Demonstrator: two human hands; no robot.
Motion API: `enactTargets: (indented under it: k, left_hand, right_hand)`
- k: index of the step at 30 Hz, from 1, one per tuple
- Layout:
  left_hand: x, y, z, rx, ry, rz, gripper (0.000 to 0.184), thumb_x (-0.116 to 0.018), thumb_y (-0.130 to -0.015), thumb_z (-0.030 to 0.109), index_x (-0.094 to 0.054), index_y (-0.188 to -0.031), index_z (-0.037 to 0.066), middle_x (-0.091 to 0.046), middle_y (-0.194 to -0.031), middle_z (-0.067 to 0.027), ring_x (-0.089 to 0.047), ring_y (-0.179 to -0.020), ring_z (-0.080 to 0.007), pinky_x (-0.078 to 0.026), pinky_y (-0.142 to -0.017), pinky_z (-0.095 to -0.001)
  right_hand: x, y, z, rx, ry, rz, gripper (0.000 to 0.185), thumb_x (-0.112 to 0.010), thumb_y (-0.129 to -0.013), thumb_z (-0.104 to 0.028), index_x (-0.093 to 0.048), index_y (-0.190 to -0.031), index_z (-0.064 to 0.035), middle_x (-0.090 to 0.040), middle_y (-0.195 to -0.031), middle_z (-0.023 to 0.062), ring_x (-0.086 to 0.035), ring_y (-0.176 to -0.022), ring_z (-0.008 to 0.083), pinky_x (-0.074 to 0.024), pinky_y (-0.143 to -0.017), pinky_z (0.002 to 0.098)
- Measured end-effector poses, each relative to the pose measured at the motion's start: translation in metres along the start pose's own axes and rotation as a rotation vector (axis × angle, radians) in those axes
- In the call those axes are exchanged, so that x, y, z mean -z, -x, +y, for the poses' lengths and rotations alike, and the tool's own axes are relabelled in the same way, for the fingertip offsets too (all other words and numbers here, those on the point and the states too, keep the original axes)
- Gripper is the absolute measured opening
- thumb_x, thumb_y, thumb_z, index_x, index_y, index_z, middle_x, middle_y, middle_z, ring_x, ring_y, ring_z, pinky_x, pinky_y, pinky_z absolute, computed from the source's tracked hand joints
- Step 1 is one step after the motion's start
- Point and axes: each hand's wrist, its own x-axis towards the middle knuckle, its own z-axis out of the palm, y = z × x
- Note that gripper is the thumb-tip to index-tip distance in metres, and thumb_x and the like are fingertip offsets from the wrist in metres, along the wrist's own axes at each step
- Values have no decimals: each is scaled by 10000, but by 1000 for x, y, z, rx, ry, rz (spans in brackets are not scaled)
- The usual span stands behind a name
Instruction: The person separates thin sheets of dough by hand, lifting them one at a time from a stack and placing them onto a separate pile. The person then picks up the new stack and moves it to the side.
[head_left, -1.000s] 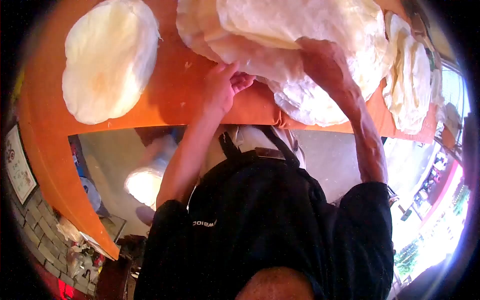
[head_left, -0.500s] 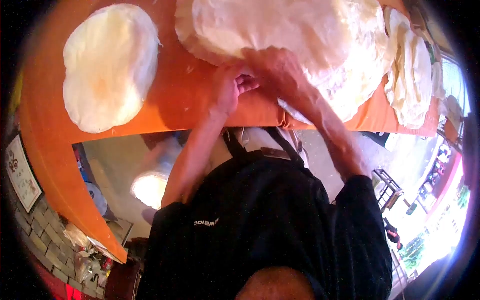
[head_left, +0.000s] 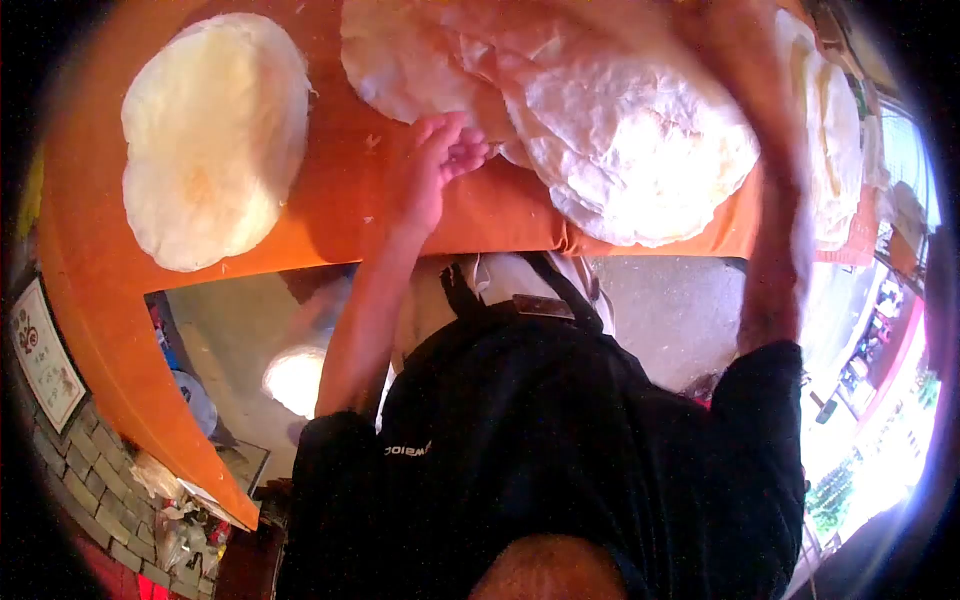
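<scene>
Pale, thin round dough sheets lie on an orange-covered table [head_left: 340,170]. My left hand [head_left: 435,170] hovers by the near edge of the large middle sheet [head_left: 410,70], its fingers loosely bent and apart. Whether a fingertip touches that edge is unclear. A wrinkled, brightly lit sheet [head_left: 640,140] overlaps the middle one on its right side. My right hand [head_left: 735,30] reaches to the far right at the top of the view; motion smears it, and its fingers cannot be made out.
One separate oval sheet [head_left: 215,140] rests at the left of the table. Folded sheets [head_left: 830,150] are stacked at the right end. A framed sign [head_left: 45,350] stands by a brick surface at lower left.
My hands were close together at the middle sheet's near edge. My right hand has swung up and right; my left moved slightly left. The sheet's top layer now looks wrinkled and shifted right.
</scene>
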Motion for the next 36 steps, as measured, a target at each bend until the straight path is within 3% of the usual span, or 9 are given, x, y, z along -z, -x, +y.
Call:
enactTargets:
  k: [5,12,15,19,21,22,23,26,36]
  left_hand:
    - [22,7,-11,-11,39,172,223,-602,-893,148,-567,-1067,13,-644,-923,-99,-642,-756,-180,-532,-705,-283]
    - [-20,-15,-1,-40,66,-37,278,-604,-911,191,-542,-1110,8,-653,-986,-129,-664,-839,-233,-550,-745,-324]
    - [-41,-44,8,-73,99,-43,263,-596,-907,165,-542,-1109,6,-652,-986,-121,-666,-845,-240,-557,-767,-343]
    - [-58,-73,6,-38,192,-84,205,-578,-902,126,-553,-1062,0,-644,-962,-104,-666,-850,-240,-564,-797,-362]
    - [-58,-78,6,-36,201,-123,134,-568,-897,105,-561,-977,-3,-635,-940,-105,-661,-845,-230,-569,-793,-369]
    - [-59,-80,6,-35,192,-114,121,-567,-897,100,-560,-961,-2,-635,-937,-108,-660,-844,-228,-570,-792,-371]
    - [-60,-80,6,-33,182,-104,109,-565,-896,96,-560,-945,-1,-634,-934,-110,-659,-842,-226,-571,-791,-373]
    - [-67,-80,2,-65,249,-49,80,-567,-891,81,-556,-919,7,-627,-914,-116,-655,-830,-237,-574,-775,-355]
    - [-92,-78,11,-6,284,-9,79,-575,-873,84,-555,-916,22,-655,-821,-117,-668,-694,-212,-554,-611,-299]
  right_hand:
    - [170,-3,-45,-313,-360,180,293,-726,-790,-127,-625,-1037,-5,-669,-900,161,-652,-764,291,-515,-704,389]
    - [34,-23,-52,-65,-488,-310,231,-640,-799,-171,-645,-976,-23,-663,-835,200,-648,-799,352,-500,-728,430]
    - [-42,-39,30,-105,-137,-63,350,-663,-797,-226,-615,-1063,-4,-656,-926,201,-640,-821,351,-506,-750,447]
    - [137,-72,13,-292,-58,198,236,-668,-775,-238,-697,-841,-13,-661,-772,225,-645,-733,376,-510,-675,446]
    - [161,-67,-2,-308,-188,228,221,-661,-786,-219,-697,-853,-12,-660,-767,223,-652,-733,361,-513,-661,449]
    - [114,-63,31,-97,245,355,218,-649,-801,-203,-690,-888,-8,-659,-771,217,-654,-695,340,-514,-618,434]
    - [120,-59,-21,-461,93,119,236,-638,-799,-186,-675,-942,-3,-655,-849,232,-643,-746,340,-510,-660,425]
    - [9,-28,-32,-100,-101,-176,172,-572,-751,-94,-654,-899,-64,-653,-780,156,-632,-756,356,-493,-692,455]
    - [-18,10,-52,-162,-442,-172,253,-569,-772,-85,-681,-999,-86,-661,-888,152,-625,-852,364,-494,-742,438]
